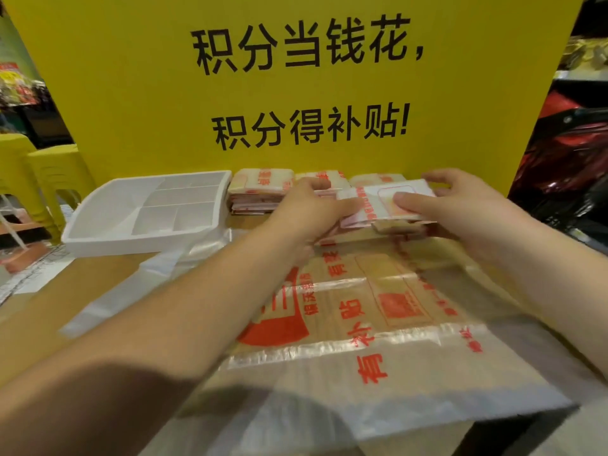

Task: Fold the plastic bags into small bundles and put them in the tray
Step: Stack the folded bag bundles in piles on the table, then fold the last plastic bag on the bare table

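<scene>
1. Step in hand: both hands hold one folded bundle [391, 202] at the far side of the table [36, 327], just above the stacks of folded bags [260, 189].
2. Left hand [316, 205]: fingers curled round the bundle's left end. Right hand [460, 205]: thumb on top, fingers behind, pinching the right end.
3. The tray [141, 240] stands to the left, near the stacks. No bundle shows in its compartments.
4. Next move, as judged: carry the bundle left and lower it into a compartment without letting the folds spring open.
5. A flat bag [362, 324] lies unfolded in front, reaching the table's near edge.
6. Room: the yellow sign [296, 93] closes the far side, directly behind the stacks. The path left to the tray is open.
</scene>
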Demonstrator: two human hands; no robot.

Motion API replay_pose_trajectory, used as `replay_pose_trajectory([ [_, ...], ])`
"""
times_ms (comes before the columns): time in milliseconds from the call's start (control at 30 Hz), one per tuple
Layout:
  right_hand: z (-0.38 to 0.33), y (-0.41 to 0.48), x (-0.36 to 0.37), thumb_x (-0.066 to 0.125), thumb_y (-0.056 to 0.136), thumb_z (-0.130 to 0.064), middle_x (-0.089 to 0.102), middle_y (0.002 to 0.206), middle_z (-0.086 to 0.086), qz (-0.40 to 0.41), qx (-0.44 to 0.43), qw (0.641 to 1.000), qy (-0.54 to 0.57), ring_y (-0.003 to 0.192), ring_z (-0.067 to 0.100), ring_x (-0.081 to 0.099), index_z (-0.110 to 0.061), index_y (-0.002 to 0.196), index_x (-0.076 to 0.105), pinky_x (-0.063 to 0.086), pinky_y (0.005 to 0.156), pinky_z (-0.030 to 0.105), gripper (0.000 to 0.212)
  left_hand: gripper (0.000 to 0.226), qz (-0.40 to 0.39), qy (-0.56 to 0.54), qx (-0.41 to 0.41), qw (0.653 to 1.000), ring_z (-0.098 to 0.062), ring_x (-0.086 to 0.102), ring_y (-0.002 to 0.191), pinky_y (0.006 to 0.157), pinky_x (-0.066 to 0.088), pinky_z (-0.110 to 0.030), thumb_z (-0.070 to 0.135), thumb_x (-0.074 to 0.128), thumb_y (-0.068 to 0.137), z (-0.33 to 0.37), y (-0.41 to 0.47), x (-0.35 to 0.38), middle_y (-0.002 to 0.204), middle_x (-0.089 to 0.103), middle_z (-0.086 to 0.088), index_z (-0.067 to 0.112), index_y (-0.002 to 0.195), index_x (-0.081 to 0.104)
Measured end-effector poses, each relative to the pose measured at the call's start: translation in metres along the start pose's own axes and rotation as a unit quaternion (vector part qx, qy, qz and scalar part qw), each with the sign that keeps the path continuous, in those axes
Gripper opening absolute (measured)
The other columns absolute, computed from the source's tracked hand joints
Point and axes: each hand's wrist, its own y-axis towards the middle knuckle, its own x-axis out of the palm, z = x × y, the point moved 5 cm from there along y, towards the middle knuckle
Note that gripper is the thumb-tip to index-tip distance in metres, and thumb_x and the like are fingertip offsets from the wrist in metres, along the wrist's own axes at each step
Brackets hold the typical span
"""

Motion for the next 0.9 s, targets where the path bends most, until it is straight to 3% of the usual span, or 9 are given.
replay_pose_trajectory([
  [100,0.011,0.027,-0.02,0.089,0.069,-0.045,0.059,0.126,0.005,0.055,0.025,0.993,-0.1,0.105,0.025,0.064,-0.021,0.142,0.045,0.054,0.094,0.048,0.088,0.048,0.006,0.062,0.006,0.998,-0.012,0.06,0.065,0.051,0.049,-0.022,0.019,0.08,0.085,-0.004,0.029,0.032,0.106,0.066,-0.009,0.011,0.122,0.05],
  [233,0.026,0.051,-0.031,0.087,0.074,-0.039,0.061,0.119,0.008,0.089,0.034,0.983,-0.157,0.097,0.027,0.066,-0.017,0.129,0.048,0.058,0.084,0.047,0.07,0.012,-0.027,0.08,0.023,0.996,-0.004,0.058,0.04,0.037,0.043,-0.015,0.011,0.067,0.095,-0.002,0.049,0.058,0.081,0.062,-0.01,0.006,0.098,0.056],
  [300,0.031,0.059,-0.033,0.085,0.076,-0.043,0.059,0.115,0.007,0.087,0.027,0.976,-0.199,0.095,0.028,0.064,-0.015,0.123,0.049,0.057,0.082,0.048,0.065,0.01,-0.034,0.185,0.076,0.979,-0.003,0.061,0.053,0.042,0.046,-0.014,0.016,0.066,0.096,-0.002,0.055,0.062,0.084,0.064,-0.004,0.008,0.1,0.061],
  [400,0.034,0.062,-0.029,0.077,0.079,-0.056,0.06,0.111,0.006,0.074,-0.024,0.95,-0.303,0.099,0.027,0.058,-0.016,0.117,0.054,0.05,0.077,0.039,0.06,0.015,-0.044,0.396,0.175,0.9,-0.005,0.058,0.077,0.058,0.042,-0.015,0.028,0.065,0.095,-0.005,0.058,0.065,0.099,0.06,0.005,0.018,0.106,0.067],
  [500,0.035,0.061,-0.019,0.062,0.086,-0.064,0.063,0.107,0.005,0.059,-0.076,0.918,-0.384,0.096,0.026,0.057,-0.02,0.111,0.059,0.048,0.074,0.038,0.051,0.015,-0.042,0.468,0.214,0.857,-0.016,0.056,0.092,0.077,0.038,-0.025,0.029,0.059,0.097,-0.01,0.061,0.065,0.117,0.052,0.001,0.021,0.108,0.066],
  [700,0.039,0.063,-0.021,0.051,0.097,-0.052,0.067,0.116,0.01,0.033,-0.099,0.913,-0.395,0.101,0.029,0.058,-0.019,0.113,0.067,0.048,0.077,0.038,0.04,0.023,-0.075,0.433,0.203,0.875,-0.019,0.059,0.083,0.074,0.042,-0.03,0.028,0.05,0.101,-0.01,0.055,0.063,0.105,0.058,-0.007,0.02,0.119,0.063],
  [833,0.03,0.05,-0.026,0.045,0.099,-0.053,0.059,0.132,0.013,0.024,-0.131,0.912,-0.388,0.118,0.03,0.054,-0.018,0.133,0.058,0.038,0.084,0.033,0.051,0.032,-0.067,0.442,0.211,0.869,-0.02,0.054,0.11,0.086,0.038,-0.029,0.033,0.051,0.101,0.003,0.046,0.054,0.135,0.051,-0.005,0.023,0.13,0.058],
  [900,0.016,0.033,-0.026,0.043,0.1,-0.053,0.055,0.137,0.012,0.025,-0.154,0.908,-0.389,0.125,0.028,0.05,-0.019,0.138,0.054,0.036,0.09,0.033,0.052,0.034,-0.065,0.454,0.218,0.861,-0.017,0.051,0.11,0.086,0.036,-0.027,0.036,0.051,0.101,0.012,0.032,0.044,0.138,0.047,-0.003,0.024,0.133,0.057],
])
